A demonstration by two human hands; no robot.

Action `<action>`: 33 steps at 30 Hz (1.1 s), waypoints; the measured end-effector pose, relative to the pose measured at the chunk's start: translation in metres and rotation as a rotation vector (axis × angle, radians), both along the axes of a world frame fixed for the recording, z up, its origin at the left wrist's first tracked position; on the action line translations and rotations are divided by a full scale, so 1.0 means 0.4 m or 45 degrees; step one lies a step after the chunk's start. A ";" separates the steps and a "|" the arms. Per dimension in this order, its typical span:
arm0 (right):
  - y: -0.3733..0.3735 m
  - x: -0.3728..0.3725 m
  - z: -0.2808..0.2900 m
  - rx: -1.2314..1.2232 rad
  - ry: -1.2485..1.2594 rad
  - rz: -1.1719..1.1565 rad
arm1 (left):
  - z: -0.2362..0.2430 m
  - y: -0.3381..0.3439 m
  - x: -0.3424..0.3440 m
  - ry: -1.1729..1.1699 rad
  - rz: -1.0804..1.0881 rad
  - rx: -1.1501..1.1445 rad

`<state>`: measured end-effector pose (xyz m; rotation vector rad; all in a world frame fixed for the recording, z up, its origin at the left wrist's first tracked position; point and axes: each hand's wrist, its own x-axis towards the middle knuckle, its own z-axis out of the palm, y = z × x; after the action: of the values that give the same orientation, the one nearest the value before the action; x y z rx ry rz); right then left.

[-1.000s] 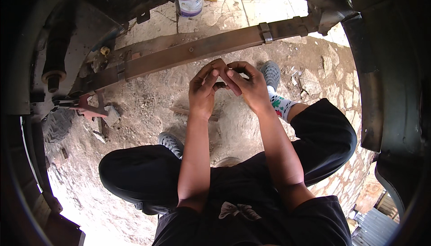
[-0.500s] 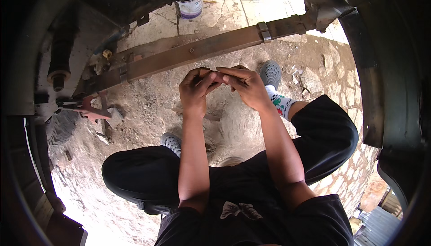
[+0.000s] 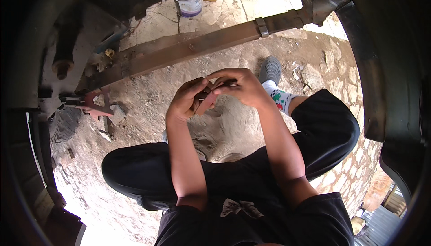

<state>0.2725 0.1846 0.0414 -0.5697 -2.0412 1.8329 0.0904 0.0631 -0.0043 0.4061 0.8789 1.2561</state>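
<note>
Between my two hands is a small reddish-brown piece of sandpaper (image 3: 206, 102), its flat face tilted. My left hand (image 3: 185, 98) curls around its left side, thumb and fingers bent inward. From the right, my right hand (image 3: 242, 87) pinches the upper end of the piece with thumb and fingertips. The fingertips of both hands meet near the top, and part of the sandpaper is hidden behind them. Both hands are above the dirt ground, in front of my bent knees.
A rusty metal beam (image 3: 193, 48) with a clamp (image 3: 261, 27) crosses beyond my hands. Behind it stands a paint can (image 3: 188, 4). Dark vehicle panels (image 3: 399, 88) surround me. At left are a red metal stand (image 3: 98, 106) and a tyre (image 3: 63, 124). Stones (image 3: 313, 76) lie at right.
My hands have come slightly lower and nearer to me, with the left turning. The sandpaper, mostly covered before, now shows its flat face below the fingers.
</note>
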 end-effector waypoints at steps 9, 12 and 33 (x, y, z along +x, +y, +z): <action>-0.055 -0.056 -0.039 0.491 -0.109 -0.636 | -0.085 0.037 0.088 -0.205 0.567 0.006; -0.076 -0.108 -0.060 0.003 -0.252 -0.637 | -0.096 0.072 0.110 0.086 0.951 0.053; 0.299 0.000 -0.092 1.419 -0.164 -0.998 | -0.046 0.319 -0.141 2.377 0.877 0.510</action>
<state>0.2726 0.3042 0.0046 -0.9169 -2.0653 0.1418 0.0339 0.1905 -0.0228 1.8580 2.4546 1.4553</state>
